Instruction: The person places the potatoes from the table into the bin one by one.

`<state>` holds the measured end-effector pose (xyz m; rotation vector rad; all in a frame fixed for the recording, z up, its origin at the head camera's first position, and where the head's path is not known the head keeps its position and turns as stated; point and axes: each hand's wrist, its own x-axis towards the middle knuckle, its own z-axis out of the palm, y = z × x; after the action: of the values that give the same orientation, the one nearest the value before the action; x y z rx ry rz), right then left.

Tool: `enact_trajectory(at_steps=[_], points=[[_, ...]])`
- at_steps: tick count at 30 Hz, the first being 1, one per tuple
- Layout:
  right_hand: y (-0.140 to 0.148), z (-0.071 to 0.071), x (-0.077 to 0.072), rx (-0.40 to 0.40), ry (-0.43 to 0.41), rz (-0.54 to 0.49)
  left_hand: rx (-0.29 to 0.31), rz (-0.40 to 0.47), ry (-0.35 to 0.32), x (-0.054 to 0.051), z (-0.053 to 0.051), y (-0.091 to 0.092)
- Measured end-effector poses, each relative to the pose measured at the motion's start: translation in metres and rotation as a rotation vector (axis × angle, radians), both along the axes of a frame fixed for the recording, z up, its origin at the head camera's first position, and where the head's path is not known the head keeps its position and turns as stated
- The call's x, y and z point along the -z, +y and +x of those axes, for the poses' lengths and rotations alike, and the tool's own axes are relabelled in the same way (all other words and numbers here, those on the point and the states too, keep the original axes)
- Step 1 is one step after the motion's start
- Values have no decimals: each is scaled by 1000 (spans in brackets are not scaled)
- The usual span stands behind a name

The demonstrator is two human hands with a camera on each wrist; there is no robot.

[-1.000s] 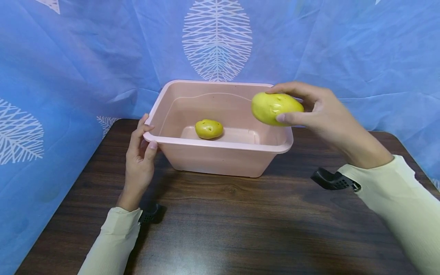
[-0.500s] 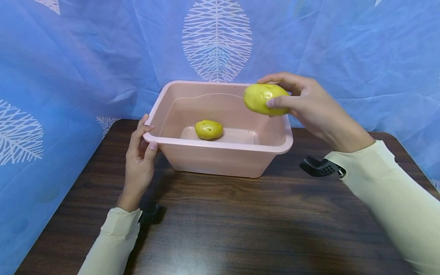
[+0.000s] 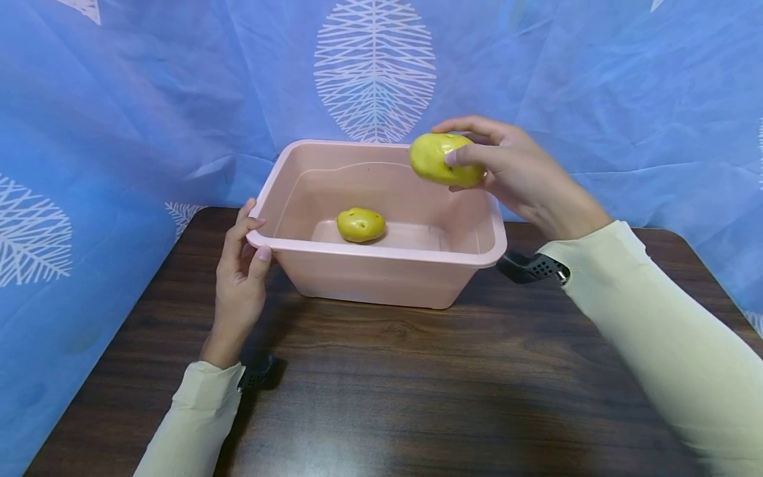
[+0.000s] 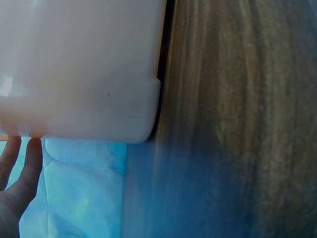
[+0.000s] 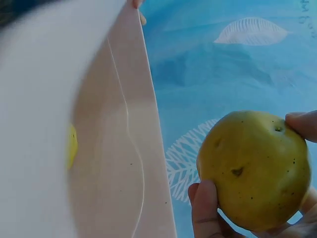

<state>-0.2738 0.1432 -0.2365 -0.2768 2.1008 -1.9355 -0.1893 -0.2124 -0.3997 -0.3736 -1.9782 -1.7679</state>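
My right hand grips a yellow potato between thumb and fingers, above the right back part of a pink plastic basin. Small dark eyes dot this potato in the right wrist view. A second yellow potato lies on the basin's floor, left of the middle. At the basin's front left corner, my left hand holds the rim, thumb in front and fingers at the side. Only two fingers of it show against the basin's wall in the left wrist view.
The basin stands on a dark wooden table, close to its back edge. Behind hangs a blue cloth with white leaf prints. A black wrist strap piece juts from the right sleeve, near the basin's right side.
My right hand has carried its potato leftward and up, from the basin's right rim to over its back right part. The left hand, the basin and the other potato stay in place.
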Motion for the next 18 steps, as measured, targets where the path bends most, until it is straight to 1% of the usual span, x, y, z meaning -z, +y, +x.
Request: enact_trajectory(at_steps=[7,14,18], points=[[-6,-16,2,2,-32,-40,9,7,7,1,0,0],[-13,-29,3,9,-45,0,-4,-15,7,1,-1,0],[-18,-36,7,32,-68,-7,5,2,5,2,-1,0]])
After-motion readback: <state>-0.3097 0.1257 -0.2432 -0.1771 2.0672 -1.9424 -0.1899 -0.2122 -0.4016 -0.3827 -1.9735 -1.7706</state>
